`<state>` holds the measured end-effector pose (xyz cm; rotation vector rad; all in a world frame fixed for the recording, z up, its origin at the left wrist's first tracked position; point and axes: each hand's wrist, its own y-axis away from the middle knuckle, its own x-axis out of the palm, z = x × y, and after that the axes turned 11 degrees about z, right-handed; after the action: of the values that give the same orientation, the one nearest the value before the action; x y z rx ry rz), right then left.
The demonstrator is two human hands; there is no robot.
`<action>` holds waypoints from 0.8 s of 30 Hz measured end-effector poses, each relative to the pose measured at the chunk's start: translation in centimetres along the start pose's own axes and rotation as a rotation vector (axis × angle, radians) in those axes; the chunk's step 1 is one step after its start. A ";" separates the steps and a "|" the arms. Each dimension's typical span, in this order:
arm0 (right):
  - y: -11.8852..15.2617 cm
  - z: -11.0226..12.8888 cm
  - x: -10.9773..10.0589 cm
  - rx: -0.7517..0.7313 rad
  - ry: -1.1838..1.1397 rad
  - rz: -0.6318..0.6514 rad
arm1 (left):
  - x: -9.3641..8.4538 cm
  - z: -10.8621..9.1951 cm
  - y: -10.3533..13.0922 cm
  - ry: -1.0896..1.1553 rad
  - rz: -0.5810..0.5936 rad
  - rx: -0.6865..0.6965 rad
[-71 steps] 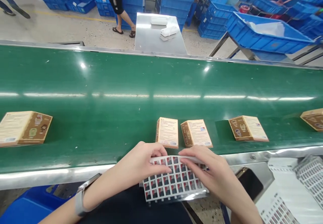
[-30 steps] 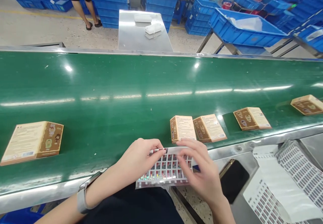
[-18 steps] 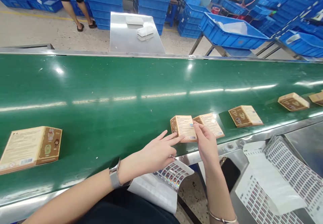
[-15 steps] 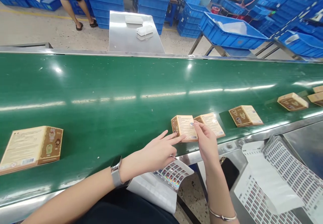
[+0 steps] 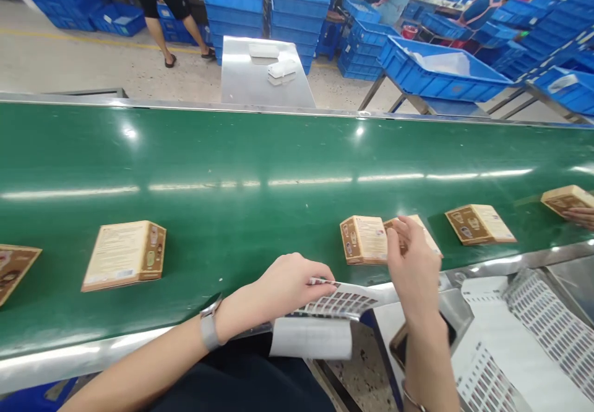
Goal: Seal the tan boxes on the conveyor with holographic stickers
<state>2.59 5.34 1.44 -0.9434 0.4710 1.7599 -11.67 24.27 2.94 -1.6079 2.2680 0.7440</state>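
Observation:
My left hand pinches the edge of a sheet of small printed stickers, which curls down at the belt's near edge above its white backing. My right hand hovers over or touches a brown-and-cream box, fingers loosely bent and thumb apart, with nothing visible in them. Its palm and fingers cover much of that box. Just left of it lies another brown-and-cream box, a small shiny sticker near its right edge. Both rest on the green conveyor belt.
More boxes lie on the belt: one at left, one at right. Another person's hand touches a box at the far right. Sticker sheets and a phone lie on the near side. Blue crates stand beyond.
My left hand has left the box and now grips the sticker sheet. My right hand has moved off that box to the one beside it. The boxes sit farther right in view.

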 end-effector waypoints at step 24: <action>9.7 15.0 9.4 -0.723 -0.453 0.611 | -1.0 3.7 20.1 0.211 -0.478 -0.358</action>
<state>-13.30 17.71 2.16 -0.8751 -0.2327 2.7105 -30.34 32.17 5.44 -2.3759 1.8169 0.9155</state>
